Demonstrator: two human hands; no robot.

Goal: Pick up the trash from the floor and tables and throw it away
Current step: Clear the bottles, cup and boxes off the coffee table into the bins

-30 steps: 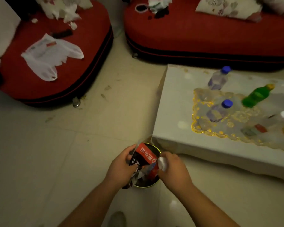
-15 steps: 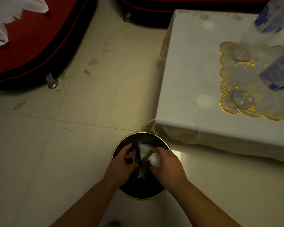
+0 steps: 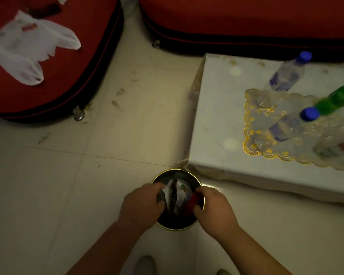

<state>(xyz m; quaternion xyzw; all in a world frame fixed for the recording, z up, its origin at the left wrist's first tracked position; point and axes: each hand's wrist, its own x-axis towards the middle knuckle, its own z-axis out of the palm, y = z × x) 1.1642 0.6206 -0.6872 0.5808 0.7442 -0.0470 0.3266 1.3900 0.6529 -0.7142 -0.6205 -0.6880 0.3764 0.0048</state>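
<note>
Left hand [image 3: 141,205] grip curled on grey scrap [image 3: 160,196], right hand [image 3: 214,210] grip pinching red packet [image 3: 193,202], both in gold-rimmed trash bin [image 3: 176,170]; packet print unreadable.

From my remote seat I see little of the wearer. The left forearm [image 3: 99,253] and the right forearm [image 3: 252,253] are bare from the bottom edge of the view to the wrists. The left grip [image 3: 141,205] and the right grip [image 3: 214,210] are bare too, broad across the back, with rounded knuckles and short, thick fingers. The dim light hides the nails. On the pale tiled floor [image 3: 48,195] two rounded toes show. The left pale grey-beige shoe toe [image 3: 145,264] is in fair part visible. The right pale grey-beige shoe toe [image 3: 223,272] is only a sliver, cut off by the frame. I cannot tell their material or fastening.
</note>
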